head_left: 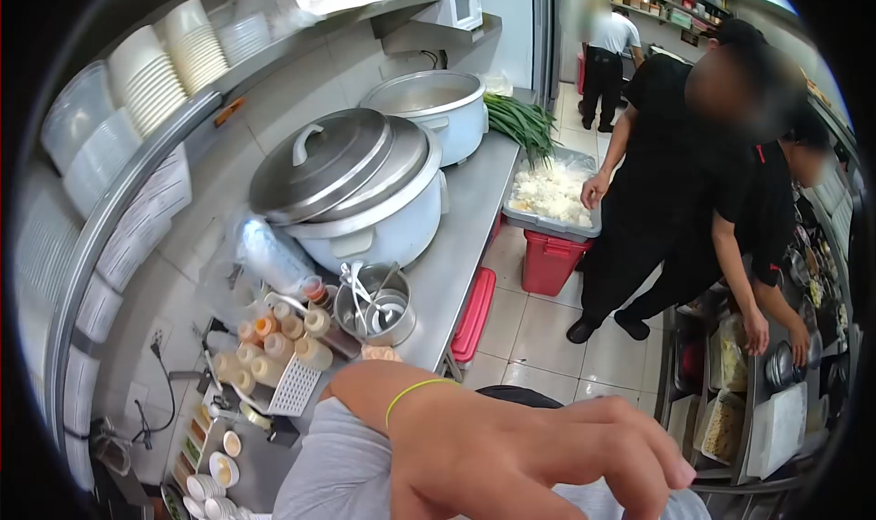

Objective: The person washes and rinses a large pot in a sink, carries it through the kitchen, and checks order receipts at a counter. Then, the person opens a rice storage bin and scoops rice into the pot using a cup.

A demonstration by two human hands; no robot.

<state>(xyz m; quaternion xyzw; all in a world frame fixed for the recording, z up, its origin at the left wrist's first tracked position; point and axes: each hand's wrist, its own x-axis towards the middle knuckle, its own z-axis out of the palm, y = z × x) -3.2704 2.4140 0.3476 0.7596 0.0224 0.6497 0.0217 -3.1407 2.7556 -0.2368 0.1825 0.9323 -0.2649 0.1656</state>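
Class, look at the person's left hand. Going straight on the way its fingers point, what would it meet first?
The left hand would probably meet the near edge of the food-pan counter at picture right, though depth is unclear.

We note the left hand (538,456) cut off by the lower edge, palm hidden from us. A metal lid (333,160) conceals the front cooker's (379,242) contents. Print on the papers (146,214) is too small for us to read. The nearest co-worker's (671,173) head is blurred; stacked bowls (203,486) meet the bottom edge.
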